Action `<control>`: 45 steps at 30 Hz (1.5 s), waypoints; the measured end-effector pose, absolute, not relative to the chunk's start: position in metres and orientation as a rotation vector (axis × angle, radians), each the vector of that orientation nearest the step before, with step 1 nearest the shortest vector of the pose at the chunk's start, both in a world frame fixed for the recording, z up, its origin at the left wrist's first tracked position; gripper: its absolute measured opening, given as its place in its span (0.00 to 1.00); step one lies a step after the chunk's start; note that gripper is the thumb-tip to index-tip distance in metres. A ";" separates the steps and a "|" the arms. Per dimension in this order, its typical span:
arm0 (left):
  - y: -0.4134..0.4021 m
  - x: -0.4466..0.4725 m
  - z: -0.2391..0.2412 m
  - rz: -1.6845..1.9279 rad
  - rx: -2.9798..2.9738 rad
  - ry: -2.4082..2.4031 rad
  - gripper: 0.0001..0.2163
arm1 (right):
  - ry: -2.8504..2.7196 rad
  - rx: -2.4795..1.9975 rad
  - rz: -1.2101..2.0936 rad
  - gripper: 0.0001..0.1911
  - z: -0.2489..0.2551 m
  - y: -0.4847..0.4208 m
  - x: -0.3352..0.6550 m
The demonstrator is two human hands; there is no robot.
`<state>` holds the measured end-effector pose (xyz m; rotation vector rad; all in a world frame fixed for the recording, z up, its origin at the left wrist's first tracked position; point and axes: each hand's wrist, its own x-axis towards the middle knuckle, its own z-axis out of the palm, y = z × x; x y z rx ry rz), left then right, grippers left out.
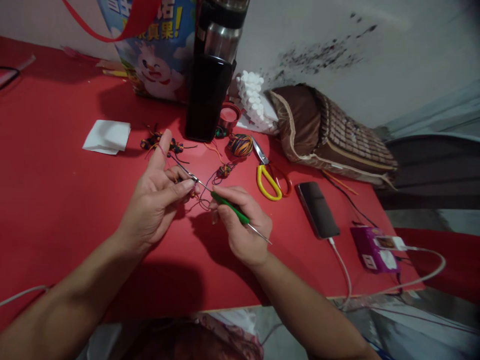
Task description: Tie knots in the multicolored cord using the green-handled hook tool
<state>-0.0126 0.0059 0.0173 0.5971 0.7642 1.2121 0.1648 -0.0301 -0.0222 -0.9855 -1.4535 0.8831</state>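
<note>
My right hand [245,222] is closed around the green handle of a crochet hook [234,207], whose metal tip points to the left. Between the thumb and fingers of my left hand [152,200] is a small piece of dark multicolored crochet work [194,190], touching the hook's tip. Yarn runs over my raised left index finger. Behind that hand lie several dark, colorful crocheted pieces [175,146]. A multicolored yarn ball [240,145] and a smaller yarn bundle [224,171] rest beyond my hands, with loose strands between.
Scissors [269,182] with yellow and red handles lie right of the yarn. A black phone [204,100] leans upright against a steel flask [221,40]. Another phone [318,210] is plugged into a white cable. Folded white paper [107,136], a printed bag [157,65] and a brown cushion-like item [330,130] sit around.
</note>
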 end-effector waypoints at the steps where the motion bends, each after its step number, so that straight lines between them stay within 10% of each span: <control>1: 0.006 -0.013 0.018 1.214 0.597 0.763 0.56 | -1.470 -0.982 0.862 0.13 -0.022 -0.030 0.165; 45: 0.014 -0.029 0.027 1.011 0.517 0.758 0.42 | -1.805 -0.849 0.642 0.16 0.007 -0.028 0.183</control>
